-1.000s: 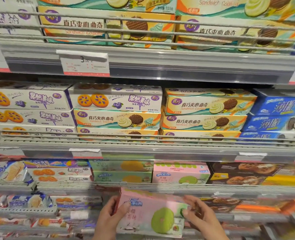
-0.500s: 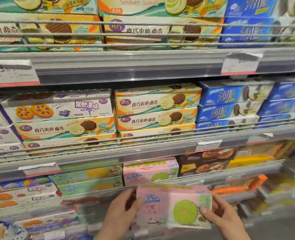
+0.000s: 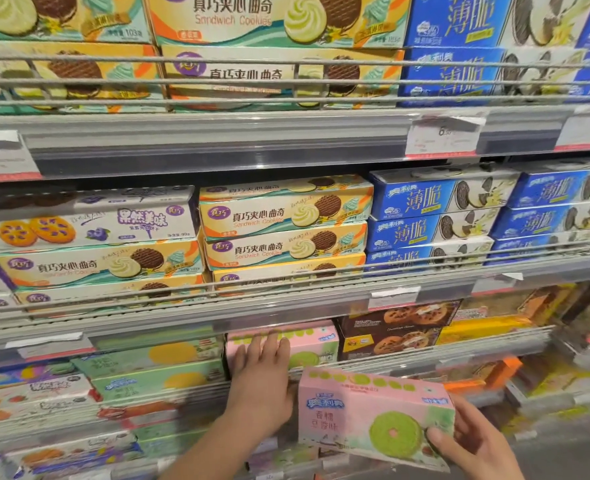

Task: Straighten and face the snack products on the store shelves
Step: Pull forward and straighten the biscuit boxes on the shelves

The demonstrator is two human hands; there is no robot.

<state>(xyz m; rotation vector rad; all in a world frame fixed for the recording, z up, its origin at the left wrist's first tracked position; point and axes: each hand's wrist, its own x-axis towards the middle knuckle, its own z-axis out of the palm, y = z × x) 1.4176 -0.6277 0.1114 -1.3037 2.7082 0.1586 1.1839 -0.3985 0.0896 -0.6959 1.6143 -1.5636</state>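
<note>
Box in hand: our right hand (image 3: pixel 473 441) pinches a pink cookie box (image 3: pixel 373 414) at its lower right corner, thumb on the printed front, fingers behind it. We hold it in front of the lower shelf rail (image 3: pixel 425 358), not yet on the shelf, its front turned toward us and slightly tilted.

Left hand: our left hand (image 3: pixel 262 372) lies flat with straight fingers against a matching pink box on the shelf (image 3: pixel 317 348), pressing or steadying its front. It grips nothing.

Shelf slot: the shelved pink box sits between green boxes (image 3: pixel 155 368) on its left and brown chocolate-chip cookie boxes (image 3: pixel 400 330) on its right, behind the wire rail.

Handling: we judge the carton light and fairly stiff along its edges, but the broad faces of thin card would dent under a hard squeeze, and the biscuits inside are likely brittle. The glossy print may be a little slippery.

Where to hold: a corner pinch lets the long box sag and twist; we would do better taking it by both short ends, or under the bottom edge with a thumb on top.

Next move, as we judge it: lift the box over the rail and set it on or before its twin, front outward, flush with the neighbours.

Risk: catching the wire rail and crumpling a corner.
</note>
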